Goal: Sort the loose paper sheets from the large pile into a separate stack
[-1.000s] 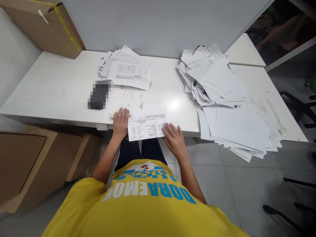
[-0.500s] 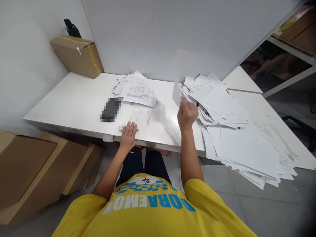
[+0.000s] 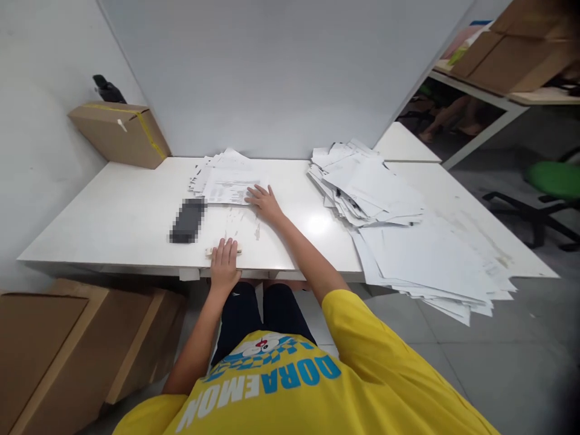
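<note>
My right hand [image 3: 266, 203] reaches across the white table, its fingers spread over the right edge of a small stack of printed papers [image 3: 226, 184]. The top sheet carries rows of print. Near the table's front edge my left hand [image 3: 225, 269] lies flat, fingers stretched out over a small pale object [image 3: 209, 251]. Most of that object is hidden under the fingers, so its kind is unclear. A dark, pixelated flat object [image 3: 188, 221] lies between the stack and my left hand.
On the right sit a messy paper pile [image 3: 362, 181] and larger white sheets [image 3: 421, 260] overhanging the table's front edge. A taped cardboard box [image 3: 120, 134] stands at the back left. More cardboard boxes [image 3: 113, 338] are below left. Behind, a green chair [image 3: 555, 181] shows.
My right hand has moved left, from beside the messy pile with a blurred sheet to the printed stack, and its fingers have spread. My left hand stays put. The camera view has shifted.
</note>
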A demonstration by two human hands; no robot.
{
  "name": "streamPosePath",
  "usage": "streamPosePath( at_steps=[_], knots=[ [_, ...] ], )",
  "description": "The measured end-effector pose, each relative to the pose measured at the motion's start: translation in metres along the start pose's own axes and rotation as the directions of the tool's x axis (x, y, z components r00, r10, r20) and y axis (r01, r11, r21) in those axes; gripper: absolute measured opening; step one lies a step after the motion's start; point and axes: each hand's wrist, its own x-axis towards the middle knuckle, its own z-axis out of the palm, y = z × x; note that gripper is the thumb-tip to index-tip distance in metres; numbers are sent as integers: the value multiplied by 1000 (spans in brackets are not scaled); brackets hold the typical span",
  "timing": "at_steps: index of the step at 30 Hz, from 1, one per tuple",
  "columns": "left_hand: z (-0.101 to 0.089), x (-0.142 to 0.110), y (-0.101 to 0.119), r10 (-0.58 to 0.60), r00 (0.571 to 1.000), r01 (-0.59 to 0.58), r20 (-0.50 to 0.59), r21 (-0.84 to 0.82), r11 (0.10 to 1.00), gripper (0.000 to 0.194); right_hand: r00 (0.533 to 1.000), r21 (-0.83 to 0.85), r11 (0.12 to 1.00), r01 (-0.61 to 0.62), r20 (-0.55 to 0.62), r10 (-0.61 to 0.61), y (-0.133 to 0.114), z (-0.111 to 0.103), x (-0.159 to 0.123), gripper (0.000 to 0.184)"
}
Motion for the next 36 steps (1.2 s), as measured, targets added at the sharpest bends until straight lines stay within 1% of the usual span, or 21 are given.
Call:
streamPosePath(
  at_steps=[3,6,8,11,13,15,17,19,20,21,23,24,26,28,30,31,32,34,35,36],
  knots=[
    [1,3,-2,-9,1000,9,-10,-30,1000,76,997,60,995,-75,4,74,4,1,8,44],
    [3,5,-2,-25,999,23,-31,-51,998,75,994,68,991,-113,17,112,5,4,17,57],
    [5,6,-3,-19,997,16,-68,-46,999,73,991,52,990,-131,3,131,5,6,27,58],
    [10,6,-6,11,991,-11,-131,-4,1000,73,994,47,993,-110,4,110,5,5,47,51],
    [14,5,-9,35,988,-31,-152,28,999,73,996,43,996,-83,30,81,5,3,58,51],
    [16,4,-11,39,984,-31,-172,45,998,71,998,43,997,-69,17,68,2,2,63,54],
    [17,3,-11,18,983,-11,-183,41,999,68,996,56,996,-67,-57,71,-3,2,60,57],
    [18,3,-10,-3,983,8,-181,28,1000,65,977,85,990,-113,-173,126,-10,1,52,54],
    [18,3,-10,-14,984,18,-179,20,1000,64,952,107,980,-165,-242,187,-12,-1,46,53],
    [19,3,-10,-26,983,28,-182,11,1000,63,915,133,964,-230,-307,261,-12,-5,39,53],
    [21,3,-10,-40,979,40,-198,-6,999,61,819,181,916,-358,-411,401,-2,-20,24,56],
    [22,3,-10,-46,977,44,-206,-13,999,62,772,190,892,-410,-448,451,9,-32,15,57],
    [24,4,-11,-38,975,34,-218,-20,999,64,707,165,849,-503,-487,513,41,-62,-6,54],
    [25,5,-12,-22,975,18,-220,-21,1000,68,663,89,783,-616,-479,576,78,-95,-32,52],
    [24,6,-11,-21,976,14,-216,-34,999,70,611,-7,675,-738,-430,664,111,-123,-60,64],
    [23,6,-9,-27,977,17,-212,-48,999,71,601,-55,633,-773,-384,701,123,-135,-74,69],
    [21,7,-6,-42,978,29,-206,-64,998,71,594,-95,601,-793,-334,731,132,-144,-87,68],
    [18,7,1,-83,976,64,-203,-98,993,70,593,-144,577,-804,-251,765,141,-156,-108,52],
    [16,7,5,-104,973,83,-208,-110,991,70,592,-155,572,-806,-232,772,141,-160,-116,43],
    [15,6,7,-125,968,101,-216,-117,988,69,592,-162,569,-806,-226,774,140,-163,-123,39]
  ],
)
